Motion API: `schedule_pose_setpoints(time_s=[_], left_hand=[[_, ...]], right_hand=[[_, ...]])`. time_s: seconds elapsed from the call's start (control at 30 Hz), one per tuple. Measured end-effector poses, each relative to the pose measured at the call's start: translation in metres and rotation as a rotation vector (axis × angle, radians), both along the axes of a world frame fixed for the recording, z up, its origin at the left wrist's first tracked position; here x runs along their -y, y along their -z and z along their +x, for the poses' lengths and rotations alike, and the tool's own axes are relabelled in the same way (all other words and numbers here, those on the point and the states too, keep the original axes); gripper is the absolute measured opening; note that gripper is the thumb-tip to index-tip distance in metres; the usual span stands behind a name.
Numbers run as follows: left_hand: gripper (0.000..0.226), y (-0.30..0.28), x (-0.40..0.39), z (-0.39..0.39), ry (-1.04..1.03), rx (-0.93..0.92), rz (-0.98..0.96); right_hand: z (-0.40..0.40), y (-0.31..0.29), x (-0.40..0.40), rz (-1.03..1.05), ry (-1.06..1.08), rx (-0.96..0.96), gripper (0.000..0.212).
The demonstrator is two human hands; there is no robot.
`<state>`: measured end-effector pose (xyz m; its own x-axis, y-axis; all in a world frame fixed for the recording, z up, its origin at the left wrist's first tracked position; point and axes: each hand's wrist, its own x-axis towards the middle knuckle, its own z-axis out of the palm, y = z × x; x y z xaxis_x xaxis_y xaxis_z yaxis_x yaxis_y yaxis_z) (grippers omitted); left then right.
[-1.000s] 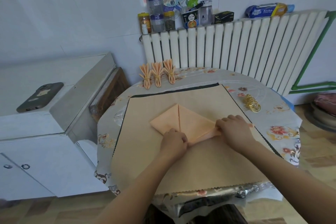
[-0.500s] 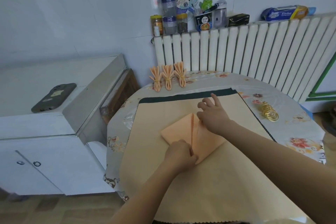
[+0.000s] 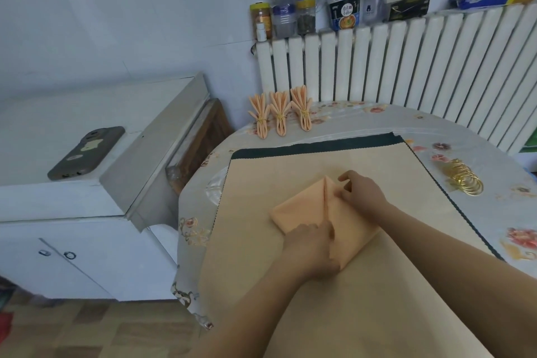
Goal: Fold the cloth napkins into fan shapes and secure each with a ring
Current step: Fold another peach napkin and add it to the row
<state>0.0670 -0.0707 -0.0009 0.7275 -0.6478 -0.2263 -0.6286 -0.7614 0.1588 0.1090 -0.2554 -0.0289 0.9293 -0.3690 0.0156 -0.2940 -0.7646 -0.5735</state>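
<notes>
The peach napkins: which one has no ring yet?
The flat napkin under both hands; the three fan napkins by the radiator each wear a ring.

The right hand (image 3: pixel 360 192) has left the napkin's (image 3: pixel 302 209) 3 o'clock corner, where it pressed a second ago, and now pinches the fabric near the 12 o'clock tip. That right flap now lies folded in against the centre crease.
</notes>
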Motion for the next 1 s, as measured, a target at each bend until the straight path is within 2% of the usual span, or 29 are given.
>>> schedule_pose_setpoints(time_s=[0.1, 0.17, 0.37, 0.5, 0.7, 0.8, 0.9, 1.0], left_hand=[[0.08, -0.001, 0.001, 0.006, 0.075, -0.031, 0.03], [0.083, 0.0, 0.002, 0.008, 0.097, -0.036, 0.049], [0.06, 0.0, 0.004, 0.01, 0.113, -0.047, 0.054], [0.058, 0.002, 0.006, 0.015, 0.119, -0.066, 0.061], [0.057, 0.001, 0.006, 0.02, 0.104, -0.119, 0.066], [0.051, -0.001, 0.006, 0.026, 0.065, -0.172, 0.029], [0.046, -0.001, 0.006, 0.032, 0.05, -0.235, 0.006], [0.045, -0.002, 0.004, 0.038, 0.04, -0.286, -0.023]], right_hand=[[0.003, 0.005, 0.0, 0.052, 0.032, 0.055, 0.026], [0.007, 0.006, -0.002, 0.081, 0.046, 0.098, 0.023], [0.014, 0.022, -0.007, 0.088, 0.075, 0.139, 0.013], [0.018, 0.029, -0.008, 0.086, 0.11, 0.189, 0.007], [0.007, 0.025, -0.007, -0.1, 0.13, 0.145, 0.03], [-0.028, 0.012, -0.02, -0.096, 0.172, 0.261, 0.027], [-0.086, 0.009, -0.039, -0.023, 0.053, 0.323, 0.012], [-0.129, 0.019, -0.063, -0.005, -0.159, 0.224, 0.011]])
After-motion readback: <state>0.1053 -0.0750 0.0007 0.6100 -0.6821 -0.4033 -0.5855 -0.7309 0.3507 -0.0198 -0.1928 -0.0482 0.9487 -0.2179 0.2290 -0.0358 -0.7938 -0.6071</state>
